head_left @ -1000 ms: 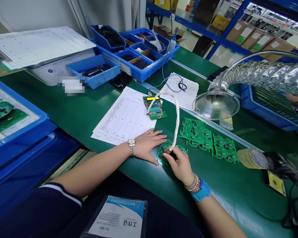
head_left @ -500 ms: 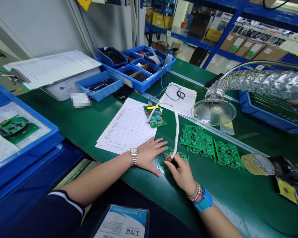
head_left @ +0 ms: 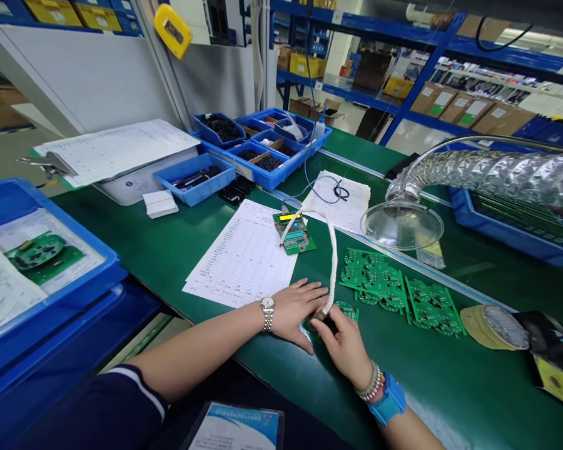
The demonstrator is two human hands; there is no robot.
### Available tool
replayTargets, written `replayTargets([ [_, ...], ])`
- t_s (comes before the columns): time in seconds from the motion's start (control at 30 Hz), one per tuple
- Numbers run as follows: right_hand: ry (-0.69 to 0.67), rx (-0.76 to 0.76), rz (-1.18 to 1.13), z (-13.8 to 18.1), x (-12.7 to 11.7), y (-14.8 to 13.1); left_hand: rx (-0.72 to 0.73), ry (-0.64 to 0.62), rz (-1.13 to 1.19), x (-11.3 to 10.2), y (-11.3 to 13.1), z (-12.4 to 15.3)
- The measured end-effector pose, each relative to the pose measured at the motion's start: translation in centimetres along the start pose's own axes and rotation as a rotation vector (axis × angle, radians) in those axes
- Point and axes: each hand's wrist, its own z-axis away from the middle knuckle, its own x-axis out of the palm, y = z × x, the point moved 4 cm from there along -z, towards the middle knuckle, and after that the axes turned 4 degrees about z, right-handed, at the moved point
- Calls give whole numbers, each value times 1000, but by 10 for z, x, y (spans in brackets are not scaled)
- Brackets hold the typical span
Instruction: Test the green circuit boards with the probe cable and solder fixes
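Circuit board (head_left: 348, 310) lies mostly hidden. Your right hand (head_left: 346, 345) pinches the white cable (head_left: 334, 262) near its obscured tip. Your left hand (head_left: 296, 310) lies spread, palm unseen.

The circuit board (head_left: 348, 310) is covered in large part by the left hand (head_left: 296, 310) and the right hand (head_left: 347, 350), so its full outline cannot be seen. The lower end of the white cable (head_left: 333, 262) is partly hidden in the right hand, and I cannot tell whether it touches the board. On the printed sheet (head_left: 244, 256) the writing is too small for reading. The badge (head_left: 244, 428) is cut by the bottom edge, the silver duct (head_left: 507, 172) by the right one.
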Motion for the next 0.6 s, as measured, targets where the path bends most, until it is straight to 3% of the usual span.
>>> replayTargets([
  [0.6,-17,14,-10,1,2,3,15,37,58,4,-5,1],
])
